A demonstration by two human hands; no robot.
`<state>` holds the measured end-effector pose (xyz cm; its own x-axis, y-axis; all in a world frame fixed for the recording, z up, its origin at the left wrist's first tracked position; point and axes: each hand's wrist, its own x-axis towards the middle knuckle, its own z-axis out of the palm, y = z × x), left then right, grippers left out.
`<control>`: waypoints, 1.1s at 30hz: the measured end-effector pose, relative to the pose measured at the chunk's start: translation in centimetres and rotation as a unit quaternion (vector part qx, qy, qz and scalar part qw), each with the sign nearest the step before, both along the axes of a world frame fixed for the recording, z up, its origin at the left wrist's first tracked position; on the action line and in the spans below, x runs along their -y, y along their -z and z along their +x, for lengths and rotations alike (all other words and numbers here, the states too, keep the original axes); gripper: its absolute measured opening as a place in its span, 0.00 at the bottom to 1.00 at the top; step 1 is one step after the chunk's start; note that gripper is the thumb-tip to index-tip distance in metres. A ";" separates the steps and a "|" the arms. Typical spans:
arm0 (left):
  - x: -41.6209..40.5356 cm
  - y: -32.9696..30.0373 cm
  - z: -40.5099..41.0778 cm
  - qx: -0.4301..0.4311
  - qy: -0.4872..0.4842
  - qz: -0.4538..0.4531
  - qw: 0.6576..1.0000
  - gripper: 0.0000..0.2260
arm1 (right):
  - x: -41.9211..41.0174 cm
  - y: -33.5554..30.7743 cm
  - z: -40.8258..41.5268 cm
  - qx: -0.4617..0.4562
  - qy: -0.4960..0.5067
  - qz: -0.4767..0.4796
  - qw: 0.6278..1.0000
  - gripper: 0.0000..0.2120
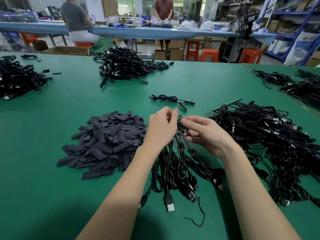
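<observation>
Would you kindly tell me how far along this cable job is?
Seemingly done: one coiled black cable lying ahead. In hand: the left hand grips black USB cables; the right hand pinches their small green circuit board. Left: the black cable heap at right and flat black sleeves.

A green table (52,110) carries everything. A heap of flat black sleeves (103,141) lies on its near half. Just right of the heap, a bunch of USB cables (173,170) trails over the surface, plugs toward the near edge, with a loose black thread (203,214) curling beside those plugs. Farther right of the heap spreads a big tangle of black cables (268,144). Beyond the heap and to its right lies a single coiled cable (171,100), apart from the rest. Well beyond the heap sits a far pile of cables (121,68). Beyond the heap to the left lies a left pile (17,80), and far off to its right a right pile (303,87).
</observation>
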<state>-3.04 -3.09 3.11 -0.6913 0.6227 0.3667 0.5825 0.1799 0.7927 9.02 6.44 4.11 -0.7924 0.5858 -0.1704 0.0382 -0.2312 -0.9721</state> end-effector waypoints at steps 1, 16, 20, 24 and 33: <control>-0.2 0.0 0.0 0.004 -0.006 -0.014 1.000 0.21 | 0.0 0.0 0.0 -0.005 -0.006 -0.002 1.000 0.16; -0.8 -0.1 1.0 0.079 -0.084 0.068 0.991 0.29 | 1.2 -1.8 -0.3 0.000 -0.025 0.048 0.999 0.11; -0.8 0.0 1.2 0.071 -0.088 0.060 0.992 0.29 | 1.1 -1.7 -0.1 0.005 -0.025 0.023 0.999 0.19; -0.9 -0.1 1.5 0.073 -0.080 0.063 0.992 0.28 | 0.8 -1.4 0.0 -0.001 -0.036 -0.008 0.999 0.19; -1.0 0.0 1.9 0.052 -0.084 0.052 0.994 0.28 | 0.5 -0.7 0.3 -0.014 -0.045 -0.050 0.998 0.14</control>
